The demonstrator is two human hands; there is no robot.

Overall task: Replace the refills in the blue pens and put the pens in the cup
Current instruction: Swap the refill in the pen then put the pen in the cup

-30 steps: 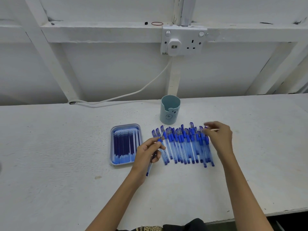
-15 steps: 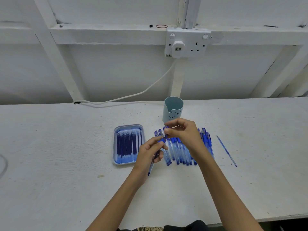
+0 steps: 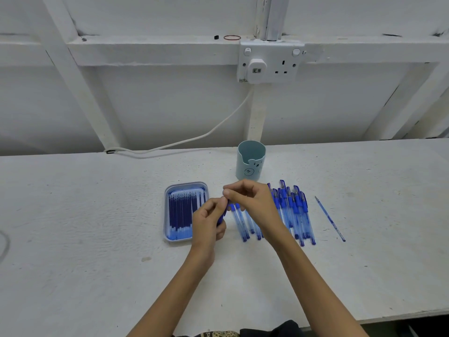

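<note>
Table (image 3: 97, 215): white.
Pen (image 3: 221, 217): gripped in left hand (image 3: 207, 224); top pinched by right hand (image 3: 252, 203).
Cup (image 3: 250, 164): just behind hands.

Single head-worn wide-angle view, looking forward and down, table (image 3: 73, 239) close below, wall (image 3: 145, 105) behind, edges seemingly bowed.

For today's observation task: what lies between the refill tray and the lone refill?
Head view: left hand and right hand gripping one pen, then the row of blue pens.
</note>
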